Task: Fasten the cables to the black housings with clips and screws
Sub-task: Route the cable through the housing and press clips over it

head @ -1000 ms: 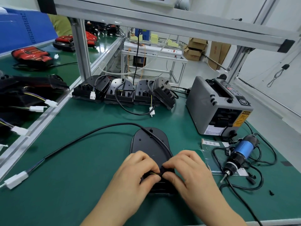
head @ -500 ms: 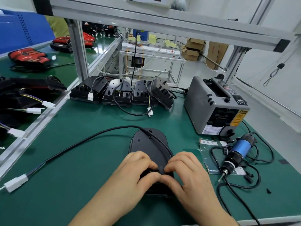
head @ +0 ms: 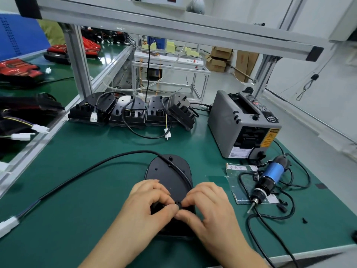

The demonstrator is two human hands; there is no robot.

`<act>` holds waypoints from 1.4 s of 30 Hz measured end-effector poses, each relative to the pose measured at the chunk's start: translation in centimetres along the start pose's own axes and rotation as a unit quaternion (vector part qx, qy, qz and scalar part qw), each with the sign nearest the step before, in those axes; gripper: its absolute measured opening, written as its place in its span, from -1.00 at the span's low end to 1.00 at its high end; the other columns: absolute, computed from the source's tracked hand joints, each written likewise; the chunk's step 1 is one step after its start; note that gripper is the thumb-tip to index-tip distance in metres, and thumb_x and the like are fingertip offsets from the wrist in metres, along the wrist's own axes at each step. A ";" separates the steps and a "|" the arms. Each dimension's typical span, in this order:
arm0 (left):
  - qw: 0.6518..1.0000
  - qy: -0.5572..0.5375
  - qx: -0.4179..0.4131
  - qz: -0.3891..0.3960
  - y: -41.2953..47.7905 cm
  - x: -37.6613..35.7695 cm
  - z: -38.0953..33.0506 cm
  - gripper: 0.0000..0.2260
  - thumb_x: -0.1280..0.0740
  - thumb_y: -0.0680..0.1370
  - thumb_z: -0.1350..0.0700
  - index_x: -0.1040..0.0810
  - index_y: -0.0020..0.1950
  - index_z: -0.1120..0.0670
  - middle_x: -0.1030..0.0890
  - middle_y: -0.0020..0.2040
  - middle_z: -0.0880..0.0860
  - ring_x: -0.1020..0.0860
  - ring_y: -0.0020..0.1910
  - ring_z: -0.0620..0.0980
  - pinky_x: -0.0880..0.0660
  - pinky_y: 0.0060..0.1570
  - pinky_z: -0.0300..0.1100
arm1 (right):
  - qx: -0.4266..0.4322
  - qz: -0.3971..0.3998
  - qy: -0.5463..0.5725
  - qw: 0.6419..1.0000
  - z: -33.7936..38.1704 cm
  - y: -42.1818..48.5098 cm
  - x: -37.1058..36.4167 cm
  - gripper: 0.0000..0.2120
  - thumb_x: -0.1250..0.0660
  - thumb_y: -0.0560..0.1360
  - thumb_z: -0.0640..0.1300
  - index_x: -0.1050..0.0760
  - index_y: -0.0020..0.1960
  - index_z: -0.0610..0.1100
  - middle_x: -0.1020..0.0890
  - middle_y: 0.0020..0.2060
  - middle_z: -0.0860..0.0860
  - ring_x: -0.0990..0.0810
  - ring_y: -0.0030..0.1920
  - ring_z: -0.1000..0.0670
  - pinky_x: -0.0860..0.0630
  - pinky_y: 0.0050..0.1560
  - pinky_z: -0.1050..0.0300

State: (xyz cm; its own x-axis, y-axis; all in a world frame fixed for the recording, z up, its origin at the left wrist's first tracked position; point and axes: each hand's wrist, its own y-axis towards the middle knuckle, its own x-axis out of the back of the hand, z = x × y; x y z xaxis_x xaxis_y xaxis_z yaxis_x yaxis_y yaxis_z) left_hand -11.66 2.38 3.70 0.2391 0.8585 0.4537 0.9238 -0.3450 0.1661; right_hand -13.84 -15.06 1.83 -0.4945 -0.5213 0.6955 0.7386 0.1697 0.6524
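Observation:
A black oval housing (head: 166, 172) lies flat on the green mat in front of me. A black cable (head: 92, 167) crosses its top and trails off left to a white connector (head: 8, 225). My left hand (head: 146, 206) and my right hand (head: 208, 204) meet over the near half of the housing. Their thumbs and forefingers pinch a small black clip (head: 178, 204) where the cable sits. The near end of the housing is hidden under my hands.
Several more black housings (head: 131, 113) with cables line the back of the mat. A grey tape dispenser (head: 243, 124) stands at right. A blue electric screwdriver (head: 268, 178) lies beside it among coiled cords, with small black screws (head: 304, 220) nearby. An aluminium frame post (head: 77, 60) rises at left.
Both hands stay over the near end of the housing, with the fingertips drawn closer together on the clip. The camera has shifted slightly.

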 end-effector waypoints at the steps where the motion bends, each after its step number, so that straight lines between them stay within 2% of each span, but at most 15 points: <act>1: 1.000 0.002 -0.001 -0.010 0.0 -0.1 0.0 -0.88 -0.48 0.38 0.02 -0.60 -0.24 -0.21 -0.52 -0.03 -0.34 -0.27 0.22 -0.44 -0.15 0.07 -0.61 | -0.005 0.011 0.004 1.000 0.0 0.0 0.1 -0.68 -0.33 0.42 0.16 -0.58 -0.23 -0.10 -0.58 -0.23 0.12 -0.49 -0.10 0.09 -0.37 -0.05 0.15; 3: 0.999 0.003 0.001 -0.042 -0.1 -0.5 0.1 -0.81 -0.49 0.38 0.13 -0.62 -0.31 -0.16 -0.57 -0.09 -0.29 -0.32 0.19 -0.41 -0.17 0.03 -0.61 | -0.023 0.042 0.021 0.999 -0.1 0.2 0.3 -0.69 -0.33 0.41 0.17 -0.57 -0.22 -0.08 -0.58 -0.21 0.13 -0.48 -0.07 0.11 -0.38 -0.03 0.14; 8: 0.997 0.023 0.007 -0.067 -0.1 -1.1 0.1 -0.78 -0.50 0.36 0.16 -0.61 -0.43 -0.10 -0.61 -0.18 -0.14 -0.36 0.14 -0.37 -0.19 -0.01 -0.60 | -0.063 0.125 0.103 0.985 -0.7 1.1 1.5 -0.70 -0.30 0.44 0.15 -0.61 -0.15 -0.07 -0.58 -0.15 0.16 -0.48 0.00 0.12 -0.45 0.06 0.09; 13: 0.997 0.021 0.003 -0.073 -0.1 -1.2 0.0 -0.81 -0.50 0.36 0.16 -0.63 -0.40 -0.08 -0.56 -0.16 -0.29 -0.37 0.12 -0.34 -0.20 -0.03 -0.61 | -0.074 0.155 0.099 0.980 -0.8 1.5 1.8 -0.80 -0.34 0.43 0.07 -0.61 -0.17 -0.05 -0.56 -0.17 0.21 -0.45 0.05 0.11 -0.43 0.09 0.13; 18: 0.997 0.029 0.002 -0.074 -0.2 -1.3 0.0 -0.81 -0.49 0.36 0.17 -0.61 -0.40 -0.08 -0.55 -0.16 -0.30 -0.37 0.13 -0.30 -0.20 -0.02 -0.59 | -0.097 0.167 0.129 0.973 -0.6 1.6 1.8 -0.84 -0.34 0.42 0.05 -0.61 -0.16 -0.02 -0.56 -0.17 0.26 -0.44 0.08 0.15 -0.38 0.13 0.22; 20: 0.997 0.028 0.001 -0.075 -0.2 -1.3 0.0 -0.81 -0.49 0.37 0.16 -0.61 -0.40 -0.07 -0.54 -0.14 -0.31 -0.37 0.12 -0.31 -0.20 -0.02 -0.59 | -0.125 0.141 0.150 0.971 -1.1 1.9 2.4 -0.87 -0.36 0.42 0.02 -0.62 -0.14 -0.01 -0.58 -0.15 0.24 -0.48 0.06 0.15 -0.36 0.14 0.29; 21: 0.997 0.024 0.001 -0.073 -0.2 -1.3 0.0 -0.81 -0.48 0.37 0.16 -0.61 -0.41 -0.07 -0.53 -0.14 -0.31 -0.37 0.12 -0.31 -0.20 -0.02 -0.59 | -0.134 0.122 0.127 0.975 -1.7 2.2 2.9 -0.88 -0.36 0.43 -0.01 -0.62 -0.12 -0.03 -0.58 -0.14 0.22 -0.50 0.04 0.13 -0.35 0.13 0.30; 23: 0.998 0.017 0.005 -0.066 -0.2 -1.3 0.0 -0.82 -0.47 0.38 0.15 -0.61 -0.40 -0.06 -0.53 -0.13 -0.31 -0.37 0.12 -0.32 -0.20 -0.03 -0.60 | -0.159 0.106 -0.011 0.981 -3.9 3.2 4.2 -0.92 -0.36 0.48 -0.08 -0.61 -0.09 -0.04 -0.60 -0.11 0.13 -0.51 0.03 0.06 -0.37 0.10 0.22; 25: 0.998 0.017 0.006 -0.062 -0.3 -1.2 0.0 -0.83 -0.47 0.39 0.14 -0.61 -0.39 -0.05 -0.53 -0.13 -0.31 -0.36 0.13 -0.32 -0.19 -0.04 -0.60 | -0.209 0.141 -0.210 0.945 -6.8 4.4 5.8 -0.87 -0.27 0.52 -0.07 -0.60 -0.05 0.00 -0.61 -0.06 0.08 -0.49 0.05 -0.01 -0.42 0.06 0.09; 27: 0.998 0.018 0.007 -0.060 -0.3 -1.2 0.1 -0.82 -0.47 0.39 0.14 -0.61 -0.39 -0.07 -0.52 -0.12 -0.32 -0.35 0.13 -0.32 -0.19 -0.03 -0.61 | -0.249 0.198 -0.370 0.873 -9.8 5.3 7.0 -0.81 -0.19 0.53 -0.05 -0.57 0.01 0.03 -0.59 0.00 0.06 -0.47 0.07 -0.05 -0.44 0.03 0.04; 29: 0.998 0.016 0.008 -0.059 -0.2 -1.2 0.1 -0.82 -0.47 0.39 0.12 -0.61 -0.39 -0.10 -0.52 -0.12 -0.32 -0.35 0.14 -0.33 -0.19 -0.03 -0.61 | -0.277 0.256 -0.442 0.814 -12.0 5.9 7.5 -0.77 -0.17 0.50 -0.07 -0.56 0.06 0.01 -0.56 0.04 0.03 -0.46 0.10 -0.06 -0.39 0.07 0.04; 32: 0.998 0.017 0.011 -0.058 -0.2 -1.2 0.2 -0.81 -0.47 0.39 0.11 -0.60 -0.39 -0.12 -0.52 -0.12 -0.32 -0.35 0.13 -0.34 -0.19 -0.04 -0.61 | -0.294 0.323 -0.493 0.753 -13.7 6.4 7.3 -0.72 -0.15 0.50 -0.06 -0.51 0.15 0.00 -0.52 0.10 0.02 -0.43 0.17 -0.06 -0.32 0.09 0.05; 37: 0.998 0.018 0.008 -0.059 -0.2 -1.2 0.2 -0.80 -0.46 0.39 0.11 -0.60 -0.40 -0.13 -0.53 -0.13 -0.31 -0.36 0.13 -0.33 -0.19 -0.02 -0.60 | -0.265 0.381 -0.529 0.710 -14.5 6.7 6.1 -0.67 -0.10 0.51 -0.08 -0.48 0.21 0.02 -0.49 0.18 0.03 -0.40 0.22 -0.05 -0.27 0.15 0.05; 42: 0.998 0.015 0.009 -0.055 -0.3 -1.2 0.2 -0.80 -0.46 0.39 0.11 -0.60 -0.40 -0.12 -0.53 -0.14 -0.30 -0.36 0.13 -0.33 -0.19 -0.03 -0.60 | -0.259 0.388 -0.530 0.708 -15.0 6.7 5.6 -0.70 -0.13 0.52 -0.17 -0.47 0.20 -0.02 -0.53 0.17 0.01 -0.42 0.20 -0.07 -0.28 -0.02 0.08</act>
State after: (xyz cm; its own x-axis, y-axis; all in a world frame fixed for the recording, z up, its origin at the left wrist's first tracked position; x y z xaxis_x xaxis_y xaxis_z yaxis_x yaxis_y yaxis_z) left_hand -12.13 1.54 3.01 0.1266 0.8794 0.4590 0.9493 -0.2416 0.2010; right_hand -4.82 -29.37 5.63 0.2896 0.5288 0.7978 0.9095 -0.4116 -0.0573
